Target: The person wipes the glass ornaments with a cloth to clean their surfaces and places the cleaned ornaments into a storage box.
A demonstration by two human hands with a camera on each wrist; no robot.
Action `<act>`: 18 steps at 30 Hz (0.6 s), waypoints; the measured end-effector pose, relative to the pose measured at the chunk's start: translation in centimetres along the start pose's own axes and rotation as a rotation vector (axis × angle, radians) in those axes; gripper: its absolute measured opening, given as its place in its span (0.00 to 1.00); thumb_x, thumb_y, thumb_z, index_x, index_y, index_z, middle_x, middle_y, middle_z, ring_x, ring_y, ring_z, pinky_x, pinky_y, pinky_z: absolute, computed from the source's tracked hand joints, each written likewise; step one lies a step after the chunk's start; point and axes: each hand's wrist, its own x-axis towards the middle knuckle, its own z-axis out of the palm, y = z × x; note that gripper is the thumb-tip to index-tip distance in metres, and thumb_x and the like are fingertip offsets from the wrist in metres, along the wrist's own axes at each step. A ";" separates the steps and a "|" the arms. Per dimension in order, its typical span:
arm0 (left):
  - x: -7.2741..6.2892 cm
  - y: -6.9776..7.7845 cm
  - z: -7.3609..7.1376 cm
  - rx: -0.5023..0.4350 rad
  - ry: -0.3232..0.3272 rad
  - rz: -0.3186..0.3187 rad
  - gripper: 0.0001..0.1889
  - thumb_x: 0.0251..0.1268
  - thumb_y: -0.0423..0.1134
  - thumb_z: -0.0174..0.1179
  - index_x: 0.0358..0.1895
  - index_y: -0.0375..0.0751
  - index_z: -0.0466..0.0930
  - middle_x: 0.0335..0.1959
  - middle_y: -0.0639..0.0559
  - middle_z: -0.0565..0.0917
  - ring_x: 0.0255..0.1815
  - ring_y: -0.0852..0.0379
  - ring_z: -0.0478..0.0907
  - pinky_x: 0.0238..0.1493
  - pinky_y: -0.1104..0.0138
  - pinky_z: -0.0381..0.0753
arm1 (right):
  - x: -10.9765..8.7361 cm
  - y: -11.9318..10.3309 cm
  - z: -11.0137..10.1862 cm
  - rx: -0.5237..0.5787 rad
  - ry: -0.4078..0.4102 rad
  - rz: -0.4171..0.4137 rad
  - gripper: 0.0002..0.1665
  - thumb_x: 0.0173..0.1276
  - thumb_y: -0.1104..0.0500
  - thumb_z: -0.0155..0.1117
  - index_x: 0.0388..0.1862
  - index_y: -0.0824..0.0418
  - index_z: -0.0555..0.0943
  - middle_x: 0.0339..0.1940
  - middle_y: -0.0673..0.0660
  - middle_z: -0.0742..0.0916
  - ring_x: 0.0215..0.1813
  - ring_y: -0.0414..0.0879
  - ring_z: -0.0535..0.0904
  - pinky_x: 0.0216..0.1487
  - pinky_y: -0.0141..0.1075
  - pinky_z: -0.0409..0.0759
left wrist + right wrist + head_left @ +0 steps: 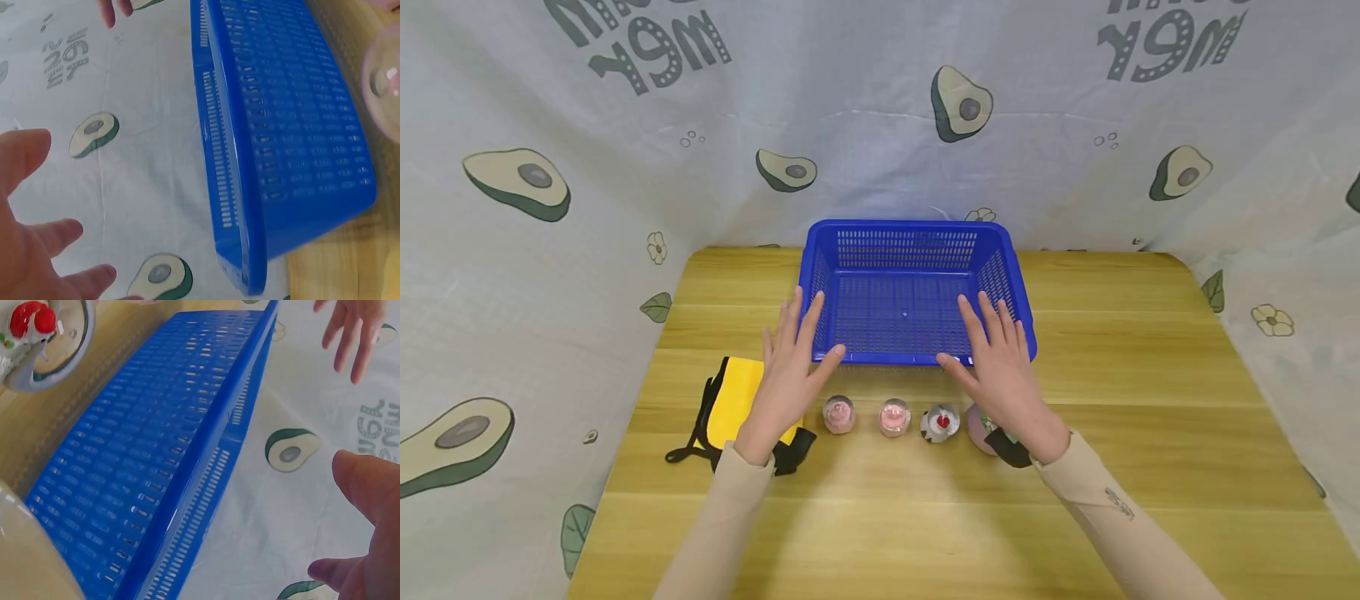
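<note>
My left hand (786, 379) is held with spread, straight fingers over the near left corner of a blue plastic basket (904, 360), holding nothing. Likewise spread, my right hand (1003, 379) hovers at the basket's near right corner. Bare mesh floor shows inside the basket. In front of it stand two small clear-domed round items with pink inside, one on the left (838, 415) and another (894, 417) beside it. A third domed item (940, 423) has a red cherry shape. Partly hidden under my right hand is a pinkish round item (977, 428).
Left of the small items lies a yellow pouch (737, 400) with black trim and a cord, partly covered by my left hand. The wooden table (880, 533) meets a pale avocado-print cloth (880, 150) behind and at both sides.
</note>
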 end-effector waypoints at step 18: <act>-3.1 -3.5 -2.8 -0.616 0.166 -0.099 0.28 0.73 0.31 0.50 0.73 0.34 0.53 0.67 0.37 0.66 0.65 0.43 0.67 0.61 0.68 0.69 | -1.2 -2.9 0.3 0.298 0.032 -0.032 0.47 0.68 0.53 0.64 0.76 0.61 0.49 0.74 0.64 0.60 0.73 0.60 0.54 0.68 0.55 0.57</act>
